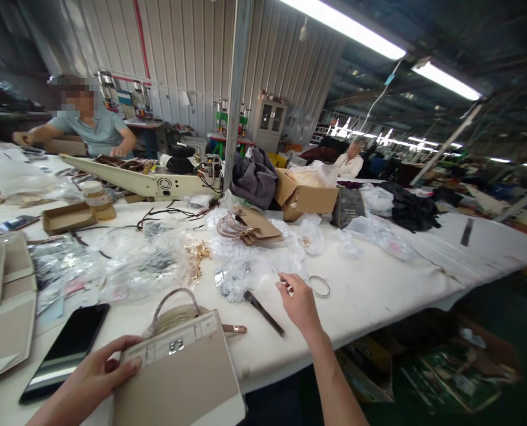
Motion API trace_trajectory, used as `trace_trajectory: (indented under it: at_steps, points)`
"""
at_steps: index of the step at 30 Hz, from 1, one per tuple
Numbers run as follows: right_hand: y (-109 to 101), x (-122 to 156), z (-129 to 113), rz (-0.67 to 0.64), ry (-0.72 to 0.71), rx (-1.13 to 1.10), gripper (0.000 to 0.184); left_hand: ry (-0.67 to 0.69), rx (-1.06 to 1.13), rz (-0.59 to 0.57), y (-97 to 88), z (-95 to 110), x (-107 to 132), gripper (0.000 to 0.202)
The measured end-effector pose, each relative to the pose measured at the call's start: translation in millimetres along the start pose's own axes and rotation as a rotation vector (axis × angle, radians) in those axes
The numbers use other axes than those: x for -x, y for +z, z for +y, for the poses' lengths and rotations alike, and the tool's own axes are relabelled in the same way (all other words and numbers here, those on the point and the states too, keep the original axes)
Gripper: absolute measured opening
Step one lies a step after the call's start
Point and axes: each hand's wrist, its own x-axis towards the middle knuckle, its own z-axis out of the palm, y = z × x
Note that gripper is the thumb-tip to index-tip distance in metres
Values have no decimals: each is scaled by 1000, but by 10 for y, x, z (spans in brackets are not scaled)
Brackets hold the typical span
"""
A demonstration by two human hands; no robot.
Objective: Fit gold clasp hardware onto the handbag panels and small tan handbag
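A beige handbag [181, 378] with pale trim lies tilted at the front of the table. Two small metal fittings [176, 346] sit near its upper edge, and a curved handle [174, 302] rises behind it. My left hand [112, 367] grips its upper left corner, thumb on the near face. Over the table to the right is my right hand [299, 299], its fingers curled in and the fingertips close together; whatever they pinch is too small to make out. Beside it lie a dark flat strip tool [264, 313] and a roll of tape [319, 286].
A black phone [65, 349] and more beige bag pieces [8, 302] lie at left. Plastic bags, gold-coloured hardware [198, 260] and a stack of handles [241, 228] cover mid-table. Behind stand a cardboard box [310, 201], a jar [98, 201] and a metal post [237, 94]. A co-worker [90, 130] sits opposite.
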Motion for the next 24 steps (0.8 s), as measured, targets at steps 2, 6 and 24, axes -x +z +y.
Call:
trace_trajectory:
  at_steps: [2,6,24]
  points:
    - [-84,-84,43,16,-13,39,31,-19,49,-57,22,-33,14,80]
    - [-55,-185,32,-2,-57,55,34,-6,61,-97,12,13,38,77]
    - [804,-574,-287,-363,-316,290,32,62,-16,-33,-18,181,153,59]
